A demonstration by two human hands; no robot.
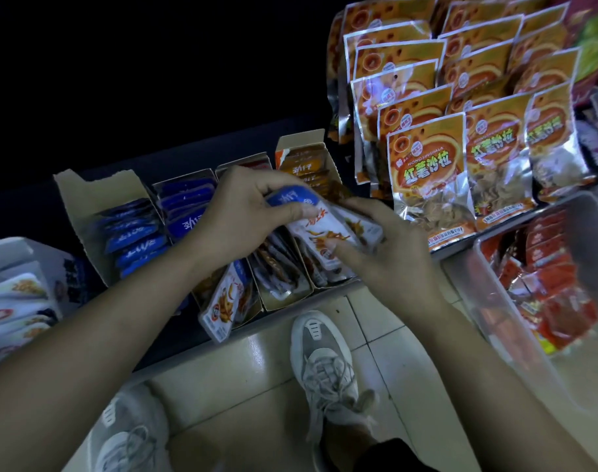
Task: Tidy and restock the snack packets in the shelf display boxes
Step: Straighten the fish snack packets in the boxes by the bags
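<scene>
Snack packets [134, 233] fill a low shop shelf [188, 335], seen from above by the person tidying them. Nearest, two pale shoes [324, 362] stand on a tiled floor [256, 386] just before the shelf's front edge. Bare forearms reach forward from both lower corners and meet over the middle of the shelf. There both hands hold one small bundle [328, 229] of white packets with blue tops, lifted just above the open display boxes [280, 301]. The left hand [243, 212] has its fingers curled over the blue end, thumb pressed on it. The right hand [393, 257] has its fingers wrapped round the lower end, thumb flat on the front. This two-handed hold looks meant to square the packets into a neat stack before they drop into a box. At the front edge one leaning packet [219, 315] tips out of its box, probably waiting to be straightened. Toward the left, cardboard boxes hold rows of blue packets [185, 199] standing on edge. An orange box [304, 161] sits toward the back edge. To the right of the boxes, a clear bin [495, 301] holds red packets. Farthest, orange hanging bags [427, 172] overlap in tiers.
</scene>
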